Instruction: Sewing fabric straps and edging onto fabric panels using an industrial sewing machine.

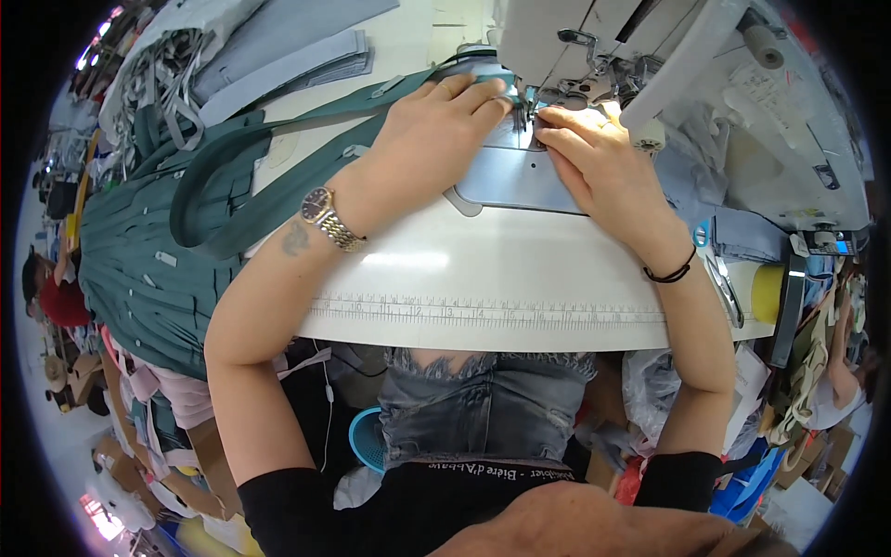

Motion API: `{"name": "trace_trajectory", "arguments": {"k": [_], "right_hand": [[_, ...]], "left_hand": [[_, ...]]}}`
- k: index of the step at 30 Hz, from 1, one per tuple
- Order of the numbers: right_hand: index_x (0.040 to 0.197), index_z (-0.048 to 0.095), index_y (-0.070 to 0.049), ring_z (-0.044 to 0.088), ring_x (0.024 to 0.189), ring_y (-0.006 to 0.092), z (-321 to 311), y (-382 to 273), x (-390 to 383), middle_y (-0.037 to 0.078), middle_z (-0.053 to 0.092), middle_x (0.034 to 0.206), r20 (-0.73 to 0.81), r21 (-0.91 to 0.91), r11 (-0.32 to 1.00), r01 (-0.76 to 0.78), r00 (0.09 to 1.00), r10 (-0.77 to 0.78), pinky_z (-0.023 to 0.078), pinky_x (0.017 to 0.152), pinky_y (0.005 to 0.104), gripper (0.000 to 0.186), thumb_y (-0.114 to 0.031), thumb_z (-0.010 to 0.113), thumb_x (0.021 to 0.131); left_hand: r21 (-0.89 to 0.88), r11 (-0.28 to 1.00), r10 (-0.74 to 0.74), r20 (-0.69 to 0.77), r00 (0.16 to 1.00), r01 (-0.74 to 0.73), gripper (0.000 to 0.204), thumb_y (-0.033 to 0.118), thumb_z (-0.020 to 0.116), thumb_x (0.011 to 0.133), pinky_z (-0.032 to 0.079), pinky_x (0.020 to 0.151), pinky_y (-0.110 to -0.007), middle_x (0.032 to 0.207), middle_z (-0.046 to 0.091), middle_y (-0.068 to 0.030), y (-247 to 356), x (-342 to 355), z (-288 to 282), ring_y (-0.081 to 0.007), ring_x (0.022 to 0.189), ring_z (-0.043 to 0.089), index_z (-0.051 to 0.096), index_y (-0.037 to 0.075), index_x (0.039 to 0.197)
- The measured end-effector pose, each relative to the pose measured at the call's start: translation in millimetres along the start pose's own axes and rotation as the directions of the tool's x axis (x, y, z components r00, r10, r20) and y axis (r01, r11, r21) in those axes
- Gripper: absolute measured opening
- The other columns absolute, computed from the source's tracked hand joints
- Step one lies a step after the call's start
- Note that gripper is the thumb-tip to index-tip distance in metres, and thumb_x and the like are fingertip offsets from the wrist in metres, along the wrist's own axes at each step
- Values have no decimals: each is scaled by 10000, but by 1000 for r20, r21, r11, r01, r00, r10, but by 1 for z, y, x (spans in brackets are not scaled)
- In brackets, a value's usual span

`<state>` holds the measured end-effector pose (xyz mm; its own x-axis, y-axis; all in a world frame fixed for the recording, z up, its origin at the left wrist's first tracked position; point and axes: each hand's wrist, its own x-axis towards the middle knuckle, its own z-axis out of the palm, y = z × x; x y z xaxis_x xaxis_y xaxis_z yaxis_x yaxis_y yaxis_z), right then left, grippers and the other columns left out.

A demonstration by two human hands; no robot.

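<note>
Near the far edge of the white table, beneath the sewing machine, the green strip is covered by the left hand; its fingers are held close together, but whether cloth is pinched cannot be told, the fingertips being blurred. Beside the presser foot, the right hand is curled, fingertips bunched; whether anything is gripped cannot be seen. With both hands so near the foot, a fingertip could be caught if the machine were run. Toward the left edge, the strip is looped against the green garment; by a snag there, the seam could be pulled askew. At the right edge, the scissors could be knocked by the forearm.
</note>
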<state>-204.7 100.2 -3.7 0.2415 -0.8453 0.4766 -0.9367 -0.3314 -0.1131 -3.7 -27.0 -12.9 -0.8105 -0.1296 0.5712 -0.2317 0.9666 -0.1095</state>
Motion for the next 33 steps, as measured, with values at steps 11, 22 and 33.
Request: {"name": "trace_trajectory", "arguments": {"k": [11, 22, 33], "right_hand": [[1066, 694, -1, 648, 941, 233, -31, -37, -5, 78, 675, 1002, 192, 50, 922, 383, 903, -385, 528, 888, 377, 302, -89, 646, 781], [1287, 558, 83, 632, 1002, 238, 24, -121, 14, 200, 598, 1291, -23, 125, 917, 379, 925, -379, 515, 836, 336, 490, -64, 614, 823], [866, 506, -49, 586, 616, 195, -23, -122, -36, 92, 480, 876, -145, 387, 867, 313, 950, -278, 485, 472, 336, 262, -193, 680, 732]], "left_hand": [[79, 971, -240, 333, 912, 227, 324, 111, 696, 838, 572, 677, -319, 1133, 679, -119, 61, -18, -121, -241, 861, 702, 651, 24, 1147], [23, 968, -249, 259, 933, 252, 393, -8, 652, 744, 512, 936, -406, 1211, 680, -126, -39, -74, -71, -346, 1133, 618, 692, 34, 1133], [-113, 756, -651, -27, 758, 645, 197, 102, 622, 968, 477, 670, -245, 849, 699, -31, -125, -94, -127, -68, 734, 594, 722, -1, 1103]]}}
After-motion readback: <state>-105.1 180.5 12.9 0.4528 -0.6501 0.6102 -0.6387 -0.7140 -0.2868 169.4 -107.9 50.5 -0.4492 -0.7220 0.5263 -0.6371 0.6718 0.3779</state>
